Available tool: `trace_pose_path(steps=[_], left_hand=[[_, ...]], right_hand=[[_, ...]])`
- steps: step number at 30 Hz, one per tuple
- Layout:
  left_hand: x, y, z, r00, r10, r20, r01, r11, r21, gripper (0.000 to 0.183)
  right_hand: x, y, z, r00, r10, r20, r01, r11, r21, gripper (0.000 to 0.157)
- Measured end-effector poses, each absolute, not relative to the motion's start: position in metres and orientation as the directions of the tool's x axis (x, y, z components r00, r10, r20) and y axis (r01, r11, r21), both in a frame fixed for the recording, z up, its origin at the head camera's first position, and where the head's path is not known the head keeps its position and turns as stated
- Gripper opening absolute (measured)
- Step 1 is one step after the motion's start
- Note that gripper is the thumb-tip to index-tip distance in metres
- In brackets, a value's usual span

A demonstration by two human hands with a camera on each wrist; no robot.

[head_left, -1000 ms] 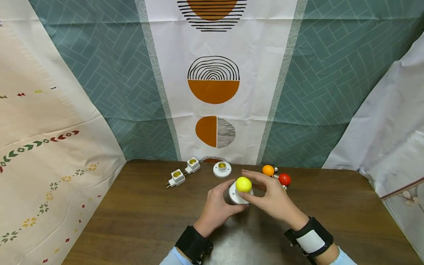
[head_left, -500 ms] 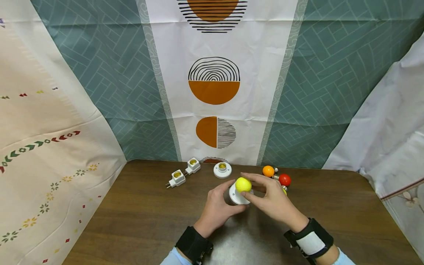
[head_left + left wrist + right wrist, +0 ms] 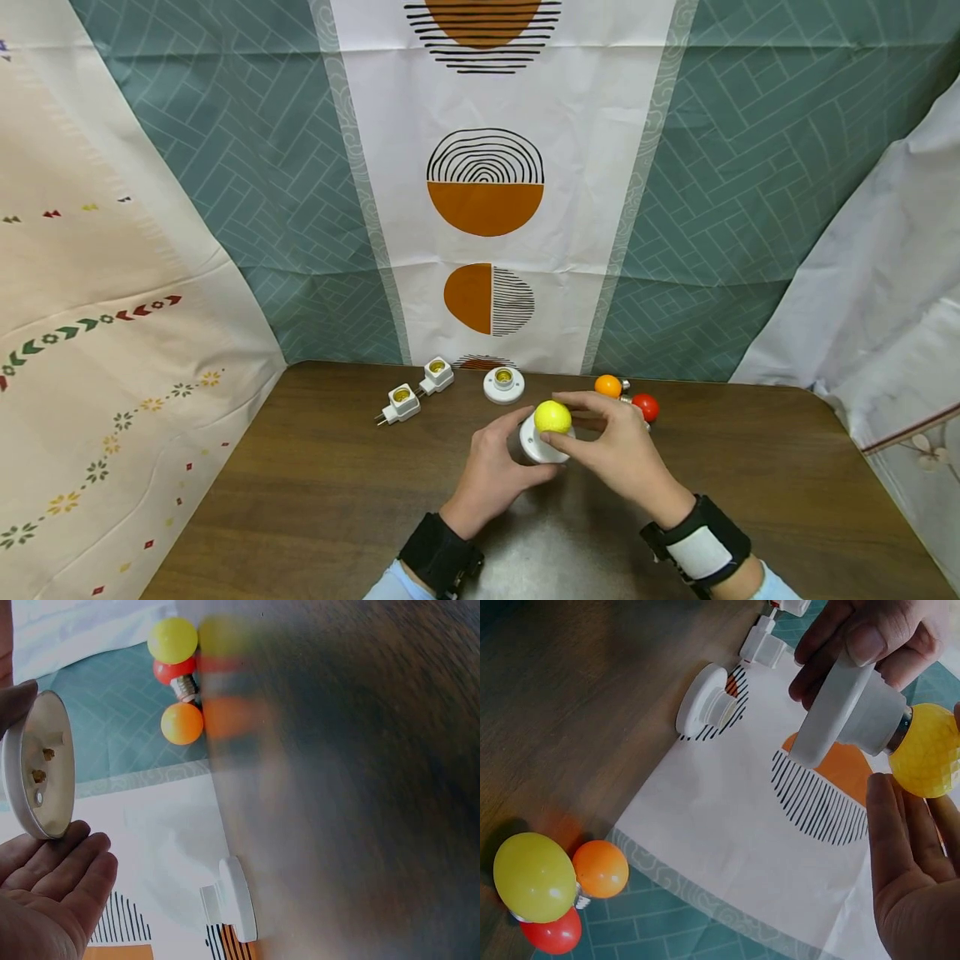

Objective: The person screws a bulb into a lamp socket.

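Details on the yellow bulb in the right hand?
The yellow bulb is round and faceted; glass or plastic unclear. It is roughly upright, base down, above the table. A strip of its metal base shows above the white socket; the rest is hidden. The right hand holds it between thumb and fingers.

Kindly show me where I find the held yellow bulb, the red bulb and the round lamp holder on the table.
Held yellow bulb (image 3: 552, 417): head view, middle of its globe.
Red bulb (image 3: 646, 407): head view, on its red globe.
Round lamp holder (image 3: 700, 700): right wrist view, on its white base disc.
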State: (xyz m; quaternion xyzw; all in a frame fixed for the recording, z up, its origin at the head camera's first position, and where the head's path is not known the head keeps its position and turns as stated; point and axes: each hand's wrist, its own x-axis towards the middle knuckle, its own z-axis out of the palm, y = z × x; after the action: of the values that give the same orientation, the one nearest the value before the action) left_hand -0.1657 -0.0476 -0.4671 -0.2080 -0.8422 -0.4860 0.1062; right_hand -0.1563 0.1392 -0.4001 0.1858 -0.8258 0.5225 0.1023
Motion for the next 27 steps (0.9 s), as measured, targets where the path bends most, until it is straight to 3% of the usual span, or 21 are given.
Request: trace_pose_path(steps=[6,14,27], left_hand=[[-0.166,-0.049,-0.468,-0.891,0.246,0.381,0.453,0.445,0.773,0.076],[-0.167,-0.049,-0.47,-0.891,0.25,0.38,0.454,0.435,0.778,0.077],[-0.165,-0.048,-0.469,-0.891,0.251,0.38,0.454,0.441,0.775,0.077]], right_hand=[[-0.148,0.135,-0.382,-0.895,-0.275,0.351,-0.436,0.373,-0.819,0.051],[-0.161,0.141,-0.403,-0.868,-0.339,0.363,-0.47,0.326,-0.82,0.048],[-0.159,0.14,-0.404,-0.892,-0.264,0.368,-0.444,0.351,-0.824,0.043]])
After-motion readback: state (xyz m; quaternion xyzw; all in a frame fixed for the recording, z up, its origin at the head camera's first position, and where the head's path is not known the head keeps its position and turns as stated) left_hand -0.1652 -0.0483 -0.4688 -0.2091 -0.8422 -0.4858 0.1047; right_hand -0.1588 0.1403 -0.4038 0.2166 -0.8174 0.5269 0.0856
